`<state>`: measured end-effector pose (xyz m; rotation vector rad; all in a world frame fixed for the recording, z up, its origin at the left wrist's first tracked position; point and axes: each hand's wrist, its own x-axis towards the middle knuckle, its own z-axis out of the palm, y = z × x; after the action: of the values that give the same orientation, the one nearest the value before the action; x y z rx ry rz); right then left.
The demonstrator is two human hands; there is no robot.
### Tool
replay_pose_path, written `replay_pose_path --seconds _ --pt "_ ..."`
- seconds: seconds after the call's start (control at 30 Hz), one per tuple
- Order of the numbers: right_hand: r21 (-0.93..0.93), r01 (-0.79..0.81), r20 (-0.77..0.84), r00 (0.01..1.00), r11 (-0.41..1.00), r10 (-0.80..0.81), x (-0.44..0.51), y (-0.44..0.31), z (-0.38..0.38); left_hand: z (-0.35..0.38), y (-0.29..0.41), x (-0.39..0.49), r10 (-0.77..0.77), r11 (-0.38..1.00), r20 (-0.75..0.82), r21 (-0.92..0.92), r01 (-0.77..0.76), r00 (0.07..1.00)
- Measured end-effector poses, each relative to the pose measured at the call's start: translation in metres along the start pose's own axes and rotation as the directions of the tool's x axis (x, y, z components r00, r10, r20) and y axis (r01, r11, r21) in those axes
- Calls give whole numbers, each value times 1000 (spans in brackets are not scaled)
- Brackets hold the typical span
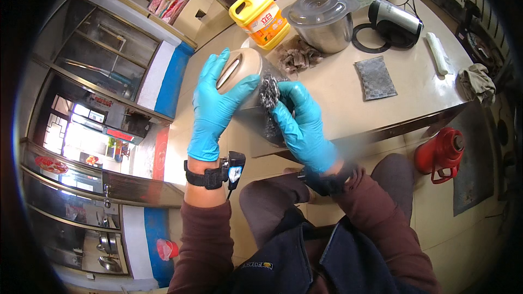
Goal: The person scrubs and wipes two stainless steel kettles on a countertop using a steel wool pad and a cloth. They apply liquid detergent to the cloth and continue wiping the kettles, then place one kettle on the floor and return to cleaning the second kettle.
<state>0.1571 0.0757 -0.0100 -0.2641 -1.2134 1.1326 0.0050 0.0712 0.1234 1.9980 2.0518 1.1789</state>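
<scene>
A rounded metal vessel with a beige top (250,62) is tilted over the near table edge; I cannot tell exactly what appliance it is. My left hand (220,98), in a blue glove, clasps the beige top, fingers and thumb on either side of its slotted handle. My right hand (301,120), gloved in blue too, pinches a dark, silver-flecked scouring pad (269,93) against the vessel's side. Part of the vessel's body is hidden behind both hands.
Beyond the vessel stand a yellow detergent jug (263,20), a brown rag (296,55) and a lidded steel pot (327,28). Rightward lie a silver-black appliance (396,22), a grey scouring cloth (375,78) and a white roll (437,53). A red thermos (439,153) stands on the floor.
</scene>
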Motion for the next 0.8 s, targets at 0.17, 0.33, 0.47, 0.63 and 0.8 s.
replay_pose_path --seconds 0.17,0.33,0.47,0.63,0.8 --pt "7 42 -53 998 999 -42 15 -18 11 0 -3 0 23 1000 -4 14 -23 1000" --pt "21 3 -134 991 1000 0 38 -17 10 0 -3 1 53 998 0 30 -53 999" --pt "-214 88 -130 984 973 -118 21 -18 11 0 -1 0 37 999 2 30 -37 999" --pt "12 56 -99 994 998 -54 19 -20 8 -1 0 0 16 1000 12 19 -16 1000" --pt "32 -122 -92 988 992 124 40 -23 9 -2 0 1 22 999 23 26 -22 1000"
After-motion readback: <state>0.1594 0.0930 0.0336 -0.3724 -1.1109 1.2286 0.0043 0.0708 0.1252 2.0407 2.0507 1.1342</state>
